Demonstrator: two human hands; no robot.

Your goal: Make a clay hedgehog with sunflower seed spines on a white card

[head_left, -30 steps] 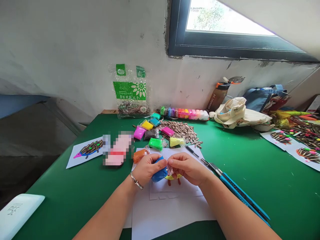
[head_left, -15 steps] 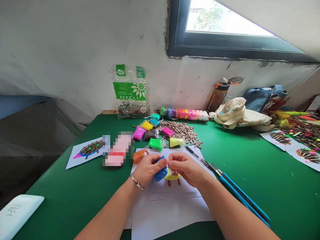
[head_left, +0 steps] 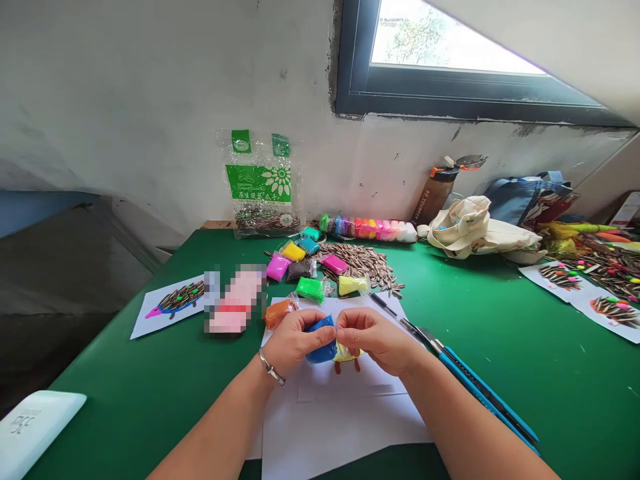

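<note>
A small packet of blue modelling clay point(head_left: 320, 352) in clear wrapping is gripped by my left hand point(head_left: 287, 345), the thumb lying across its front. My right hand point(head_left: 380, 339) is pinched at the packet's right edge, on what looks like the clear wrapper; the fingertips partly hide it. Beneath both hands lies white paper point(head_left: 345, 427). On it, a yellow clay shape point(head_left: 345, 352) with brown legs is mostly covered by my hands. An orange clay packet point(head_left: 277, 313) rests just beyond my left hand.
Several coloured clay packets point(head_left: 310, 289) lie by a pile of sunflower seeds point(head_left: 365, 260). A pen point(head_left: 385, 307) and blue-handled tool point(head_left: 493, 393) are to the right. A hedgehog picture point(head_left: 175, 301) lies left. Behind stand a seed bag point(head_left: 263, 183) and a bottle point(head_left: 435, 193).
The blue clay packet has turned so that more of its broad face shows. My right fingers have shifted slightly at its edge, still pinched.
</note>
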